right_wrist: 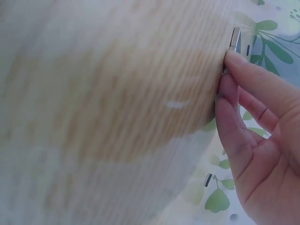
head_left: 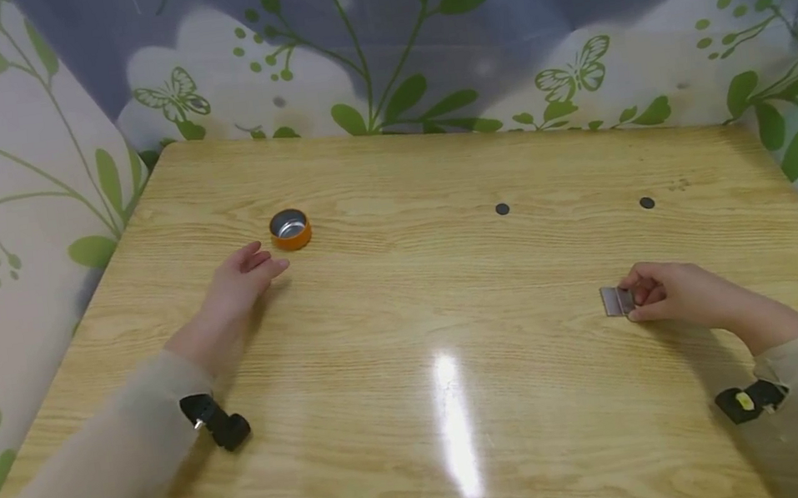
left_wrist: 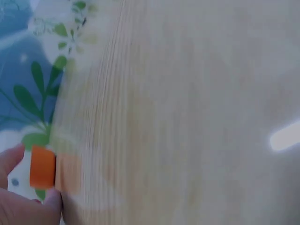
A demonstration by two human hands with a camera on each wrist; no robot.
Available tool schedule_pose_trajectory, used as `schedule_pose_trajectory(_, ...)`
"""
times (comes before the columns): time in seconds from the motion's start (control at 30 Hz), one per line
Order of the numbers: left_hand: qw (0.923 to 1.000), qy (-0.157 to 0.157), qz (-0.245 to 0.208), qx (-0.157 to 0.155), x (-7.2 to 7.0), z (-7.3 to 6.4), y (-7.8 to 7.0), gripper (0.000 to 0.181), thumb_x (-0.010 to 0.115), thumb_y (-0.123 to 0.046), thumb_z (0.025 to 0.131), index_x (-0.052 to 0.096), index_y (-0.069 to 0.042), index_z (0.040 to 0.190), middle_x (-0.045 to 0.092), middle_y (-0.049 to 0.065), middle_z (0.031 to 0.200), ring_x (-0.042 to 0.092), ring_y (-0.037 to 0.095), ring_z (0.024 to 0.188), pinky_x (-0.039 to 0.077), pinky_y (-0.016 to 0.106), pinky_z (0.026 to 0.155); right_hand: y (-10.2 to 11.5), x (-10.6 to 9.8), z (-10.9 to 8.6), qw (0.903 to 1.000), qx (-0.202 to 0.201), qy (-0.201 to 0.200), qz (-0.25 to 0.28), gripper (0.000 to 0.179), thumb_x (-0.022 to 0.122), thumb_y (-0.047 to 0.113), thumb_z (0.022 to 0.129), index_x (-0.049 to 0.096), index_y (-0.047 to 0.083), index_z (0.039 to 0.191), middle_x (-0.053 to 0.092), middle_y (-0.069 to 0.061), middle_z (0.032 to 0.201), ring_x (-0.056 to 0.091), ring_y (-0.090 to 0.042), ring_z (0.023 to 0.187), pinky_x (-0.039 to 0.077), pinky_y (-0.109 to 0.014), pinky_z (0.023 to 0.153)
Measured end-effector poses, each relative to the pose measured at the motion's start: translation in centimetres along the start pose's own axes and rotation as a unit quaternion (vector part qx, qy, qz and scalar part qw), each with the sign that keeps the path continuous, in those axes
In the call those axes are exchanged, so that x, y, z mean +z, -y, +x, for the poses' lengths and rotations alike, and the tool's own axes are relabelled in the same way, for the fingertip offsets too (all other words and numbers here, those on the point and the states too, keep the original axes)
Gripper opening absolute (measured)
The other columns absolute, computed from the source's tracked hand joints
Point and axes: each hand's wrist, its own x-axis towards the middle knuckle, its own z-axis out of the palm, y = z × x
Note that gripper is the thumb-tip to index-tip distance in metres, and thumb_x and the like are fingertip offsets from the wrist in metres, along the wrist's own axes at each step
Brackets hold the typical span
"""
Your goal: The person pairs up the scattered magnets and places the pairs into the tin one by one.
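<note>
Pinches one small grey metal plate point(head_left: 611, 302) in the right hand point(head_left: 673, 295), on the right part of the table point(head_left: 379, 327). Holds the left hand point(head_left: 240, 278), fingers loosely parted, just beside one orange metal-lined bowl point(head_left: 292, 238). Has two dark discs point(head_left: 647, 203), well apart, lying beyond.

Orange bowl point(head_left: 291, 234) with silver inside, grey metallic piece point(head_left: 611, 302), dark discs point(head_left: 503, 208) toward far edge of yellow wood-grain worktop point(head_left: 376, 302), white-and-blue backdrop point(head_left: 240, 76) with green leaf-and-butterfly print.

Beige sleeves point(head_left: 122, 445); black wrist cameras point(head_left: 230, 431), right yellow-marked.
</note>
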Motion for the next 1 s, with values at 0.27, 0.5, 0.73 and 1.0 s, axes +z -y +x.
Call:
schedule_pose_trajectory(0.27, 0.9964, 0.064, 0.051, 0.022, -1.6, 3.6, -1.0, 0.092, 0.067, -0.020, 0.088, 0.001, -0.010, 0.151, 0.014, 0.015, 0.153, 0.020, 0.025, 0.138, 0.020, 0.038, 0.110, 0.2, 0.1, -0.2, 0.9999, 0.014, -0.002, -0.002, 0.042, 0.074, 0.018, 0.080, 0.057, -0.002, 0.112, 0.059, -0.004, 0.089, 0.059, -0.016, 0.078, 0.048, -0.032, 0.066)
schedule_pose_trajectory(0.5, 0.9867, 0.124, 0.093, 0.049, -2.3, 4.9, -1.8, 0.085, 0.066, -0.015, 0.089, 0.007, -0.005, 0.150, 0.014, 0.017, 0.153, 0.017, 0.028, 0.139, 0.017, 0.040, 0.111, 1.0, 0.1, -0.2, 0.9998, 0.008, 0.001, -0.019, 0.053, 0.076, 0.020, 0.078, 0.056, -0.006, 0.120, 0.058, -0.019, 0.104, 0.060, -0.025, 0.085, 0.050, -0.042, 0.071)
schedule_pose_trajectory(0.73, 0.9835, 0.136, 0.102, 0.063, -2.9, 6.4, -0.9, 0.080, 0.066, -0.016, 0.088, 0.015, -0.007, 0.149, 0.022, 0.016, 0.151, 0.020, 0.028, 0.138, 0.020, 0.041, 0.110, 1.5, 0.3, 0.0, 0.9967, -0.023, -0.030, -0.072, 0.037, 0.076, 0.012, 0.077, 0.064, -0.003, 0.109, 0.056, -0.011, 0.095, 0.053, -0.017, 0.076, 0.047, -0.035, 0.065)
schedule_pose_trajectory(1.0, 0.9840, 0.135, 0.097, 0.066, -2.7, 6.3, -1.2, 0.071, 0.066, -0.016, 0.088, 0.026, -0.007, 0.147, 0.029, 0.016, 0.148, 0.025, 0.028, 0.136, 0.021, 0.042, 0.109, 1.3, 0.2, 0.0, 0.9991, 0.005, -0.015, -0.039, 0.037, 0.075, 0.012, 0.078, 0.056, -0.005, 0.105, 0.060, -0.007, 0.091, 0.058, -0.018, 0.079, 0.049, -0.032, 0.064)
